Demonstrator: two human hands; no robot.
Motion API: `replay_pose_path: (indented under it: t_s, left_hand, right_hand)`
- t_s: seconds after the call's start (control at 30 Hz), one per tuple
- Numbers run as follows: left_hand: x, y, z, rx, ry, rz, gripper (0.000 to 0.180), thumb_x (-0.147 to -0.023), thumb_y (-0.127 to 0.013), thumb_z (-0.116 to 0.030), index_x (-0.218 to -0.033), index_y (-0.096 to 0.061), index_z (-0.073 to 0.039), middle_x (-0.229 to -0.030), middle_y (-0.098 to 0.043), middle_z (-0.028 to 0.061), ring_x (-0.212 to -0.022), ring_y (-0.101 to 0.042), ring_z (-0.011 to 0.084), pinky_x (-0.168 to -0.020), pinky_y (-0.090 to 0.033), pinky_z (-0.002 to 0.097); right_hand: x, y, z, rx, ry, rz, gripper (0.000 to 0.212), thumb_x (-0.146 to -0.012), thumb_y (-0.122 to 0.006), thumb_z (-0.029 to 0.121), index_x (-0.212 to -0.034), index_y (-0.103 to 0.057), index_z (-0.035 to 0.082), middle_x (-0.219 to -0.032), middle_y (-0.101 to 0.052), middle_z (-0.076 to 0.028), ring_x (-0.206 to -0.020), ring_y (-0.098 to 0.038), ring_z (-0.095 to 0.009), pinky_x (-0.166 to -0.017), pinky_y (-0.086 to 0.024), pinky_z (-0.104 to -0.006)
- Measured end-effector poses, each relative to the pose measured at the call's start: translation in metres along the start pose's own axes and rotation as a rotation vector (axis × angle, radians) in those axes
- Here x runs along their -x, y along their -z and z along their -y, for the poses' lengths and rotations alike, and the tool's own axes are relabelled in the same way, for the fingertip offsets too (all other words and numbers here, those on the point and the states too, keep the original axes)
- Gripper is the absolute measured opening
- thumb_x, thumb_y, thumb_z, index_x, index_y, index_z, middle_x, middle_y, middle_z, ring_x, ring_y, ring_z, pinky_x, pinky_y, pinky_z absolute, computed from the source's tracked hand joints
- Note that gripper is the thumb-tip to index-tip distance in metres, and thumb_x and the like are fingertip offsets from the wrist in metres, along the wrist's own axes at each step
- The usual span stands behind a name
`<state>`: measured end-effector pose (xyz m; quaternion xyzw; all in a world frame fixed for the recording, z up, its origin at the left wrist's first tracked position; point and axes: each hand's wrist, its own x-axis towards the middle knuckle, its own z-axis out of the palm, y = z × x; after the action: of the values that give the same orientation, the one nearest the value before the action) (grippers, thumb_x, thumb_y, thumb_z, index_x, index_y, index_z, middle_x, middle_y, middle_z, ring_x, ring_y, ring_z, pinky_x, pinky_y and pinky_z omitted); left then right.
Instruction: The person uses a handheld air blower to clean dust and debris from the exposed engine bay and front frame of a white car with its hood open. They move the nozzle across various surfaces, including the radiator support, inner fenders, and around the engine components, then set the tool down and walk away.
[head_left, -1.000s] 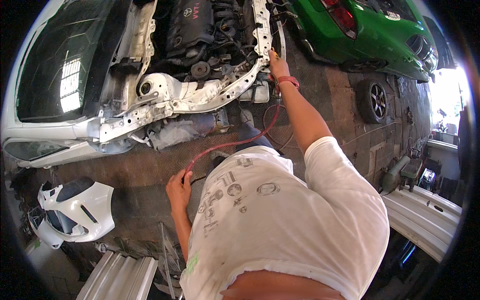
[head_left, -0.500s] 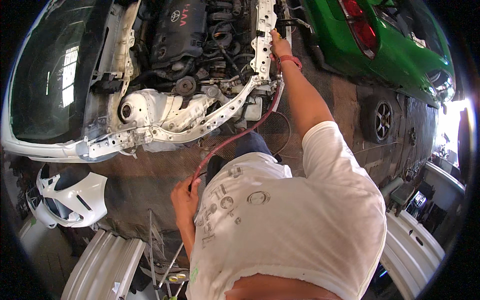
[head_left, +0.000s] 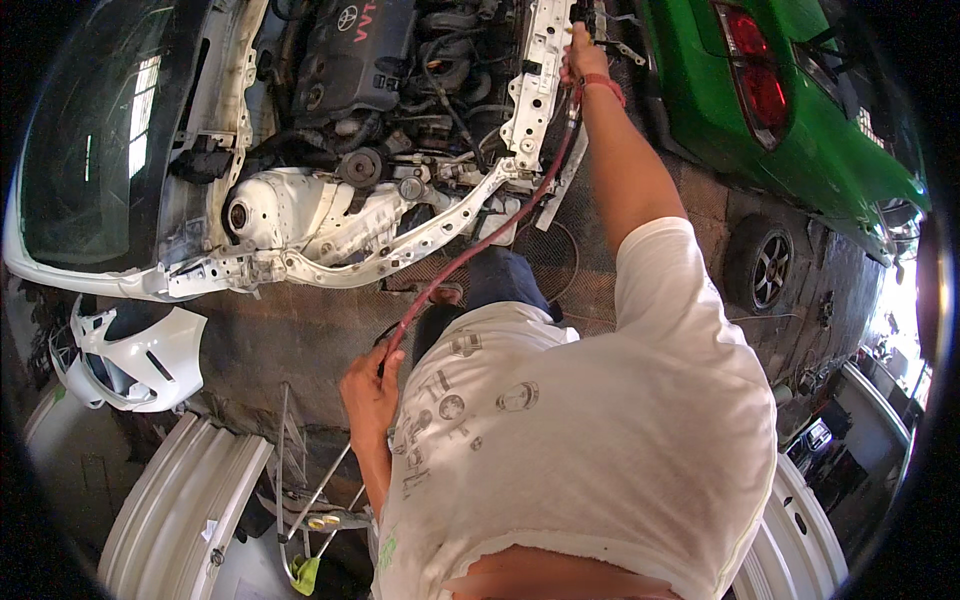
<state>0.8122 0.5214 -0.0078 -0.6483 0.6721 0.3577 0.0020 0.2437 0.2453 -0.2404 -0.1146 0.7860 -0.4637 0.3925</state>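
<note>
A long red hose [head_left: 477,250] runs slantwise from my left hand up to my right hand. My left hand [head_left: 370,387], low beside my shirt, is closed around its lower part. Stretched far forward, my right hand [head_left: 583,60] is closed on a small yellow-tipped thing where the hose ends; its exact kind is hidden by my fingers. That hand is beside the white front crossmember [head_left: 535,100] of a car with its front stripped. Behind the crossmember lies the open engine bay with a black engine cover [head_left: 345,80]. A white curved side rail [head_left: 440,232] passes left of the hose.
A green car [head_left: 700,110] stands at the right, with a loose wheel [head_left: 765,262] beside it. A white bumper [head_left: 140,355] lies on the floor at left. White ribbed panels [head_left: 180,500] and a metal-legged stand [head_left: 325,490] are behind me.
My right hand has moved slightly farther forward and right along the crossmember, and the hose has followed. My left hand keeps its grip on the hose. The whole view has shifted a little.
</note>
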Motion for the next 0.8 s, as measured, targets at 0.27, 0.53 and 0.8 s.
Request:
replay_pose_path:
  t_s: [0.27, 0.53, 0.8]
  left_hand:
    - [-0.006, -0.009, -0.041, 0.017, -0.007, 0.078, 0.040, -0.104, -0.068, -0.045, -0.119, -0.080, -0.010, -0.093, -0.075, 0.0182, -0.082, -0.068, 0.0403, -0.074, -0.053, 0.0481]
    - [-0.018, -0.025, -0.040, 0.053, -0.210, 0.109, 0.037, -0.103, -0.068, -0.043, -0.115, -0.081, -0.011, -0.092, -0.076, 0.0162, -0.084, -0.069, 0.0391, -0.075, -0.053, 0.0484]
    - [-0.008, -0.031, -0.034, 0.014, -0.264, 0.175, 0.036, -0.101, -0.071, -0.042, -0.113, -0.082, -0.009, -0.094, -0.078, 0.0168, -0.083, -0.069, 0.0396, -0.077, -0.054, 0.0475]
  right_hand:
    - [-0.019, 0.025, 0.022, 0.155, 0.158, 0.045, 0.081, -0.100, -0.054, 0.073, -0.091, -0.070, -0.006, -0.065, -0.064, -0.012, -0.048, -0.065, -0.024, -0.043, -0.051, -0.0386]
    - [0.071, 0.056, -0.024, 0.655, 0.021, 0.391, 0.086, -0.097, -0.053, 0.080, -0.098, -0.070, -0.005, -0.071, -0.064, -0.010, -0.054, -0.059, -0.022, -0.050, -0.049, -0.0392]
    - [0.177, 0.055, -0.068, 0.873, -0.042, 0.802, 0.087, -0.100, -0.050, 0.077, -0.106, -0.072, -0.006, -0.085, -0.072, -0.020, -0.074, -0.072, -0.034, -0.065, -0.057, -0.0468]
